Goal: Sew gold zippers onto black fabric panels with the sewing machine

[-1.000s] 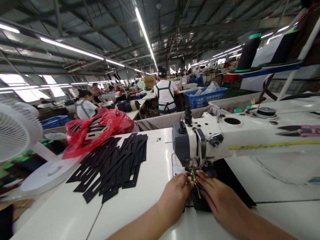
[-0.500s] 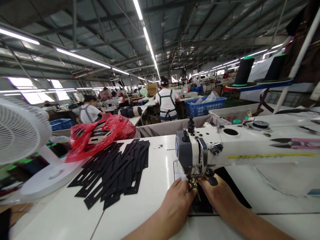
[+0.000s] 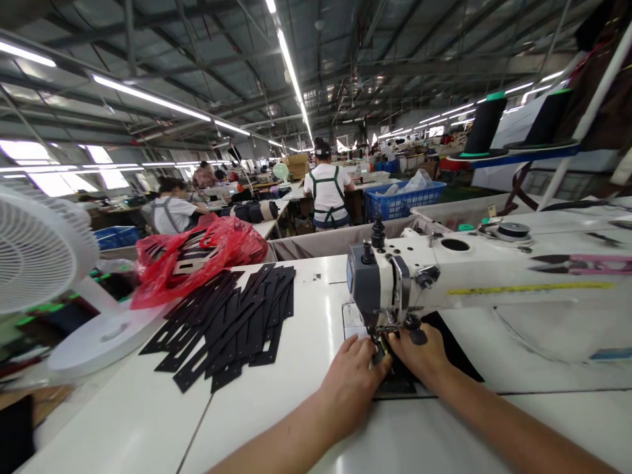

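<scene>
Fabric panel [image 3: 401, 383], flat and black, lies further under the grey-and-white sewing machine [image 3: 467, 266]; less gold metal strip [image 3: 383, 347] shows, suggesting feeding advances. Left hand [image 3: 351, 380] and right hand [image 3: 422, 352] press the panel; pinching is unclear.

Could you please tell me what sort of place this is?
Most likely a sewing factory or workshop: a sewing machine is in front, black thread cones stand at the right, and many similar black strips lie at the left.
</scene>
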Motion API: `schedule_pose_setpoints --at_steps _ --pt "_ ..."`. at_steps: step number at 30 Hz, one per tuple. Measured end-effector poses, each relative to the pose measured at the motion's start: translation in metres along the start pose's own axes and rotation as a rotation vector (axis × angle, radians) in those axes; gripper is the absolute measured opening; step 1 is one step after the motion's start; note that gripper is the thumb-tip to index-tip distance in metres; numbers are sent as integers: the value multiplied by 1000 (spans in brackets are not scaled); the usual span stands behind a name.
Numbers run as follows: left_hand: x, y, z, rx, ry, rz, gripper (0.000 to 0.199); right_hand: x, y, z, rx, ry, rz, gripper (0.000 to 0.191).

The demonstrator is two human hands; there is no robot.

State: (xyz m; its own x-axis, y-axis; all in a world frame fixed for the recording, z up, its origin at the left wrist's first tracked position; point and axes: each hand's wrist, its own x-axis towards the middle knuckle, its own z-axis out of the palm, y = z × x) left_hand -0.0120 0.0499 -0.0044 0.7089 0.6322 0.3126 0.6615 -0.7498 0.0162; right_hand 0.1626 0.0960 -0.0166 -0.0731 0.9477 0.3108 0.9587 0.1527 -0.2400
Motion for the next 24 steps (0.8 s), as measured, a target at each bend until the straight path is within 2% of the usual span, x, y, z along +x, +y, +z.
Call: schedule_pose_setpoints --at_steps 3,5,7,9,13,16,18,20,24 --pt "-4 -1 0 -9 -2 -11 39 -17 6 -12 32 -9 -113 27" --pt "-7 -1 -1 -69 14 -11 38 -37 12 -23 76 -6 -283 32" --pt "-9 -2 -2 -158 44 -4 32 -52 16 -33 163 10 -522 38" --pt "-8 -3 -6 -224 59 -27 24 -54 17 -41 274 -6 -649 30" --pt "4 -8 -13 -232 80 -191 16 -21 13 -52 354 -123 -539 27" --pt "13 -7 -11 -179 107 -268 14 -2 12 -56 361 -171 -535 22" --pt "15 -1 -6 -131 114 -255 9 -7 11 -55 364 -165 -562 19" --pt "11 7 -1 -88 112 -191 8 -24 9 -50 359 -130 -606 20" --pt "-1 20 3 -32 125 -52 15 -57 8 -34 276 103 -735 27"
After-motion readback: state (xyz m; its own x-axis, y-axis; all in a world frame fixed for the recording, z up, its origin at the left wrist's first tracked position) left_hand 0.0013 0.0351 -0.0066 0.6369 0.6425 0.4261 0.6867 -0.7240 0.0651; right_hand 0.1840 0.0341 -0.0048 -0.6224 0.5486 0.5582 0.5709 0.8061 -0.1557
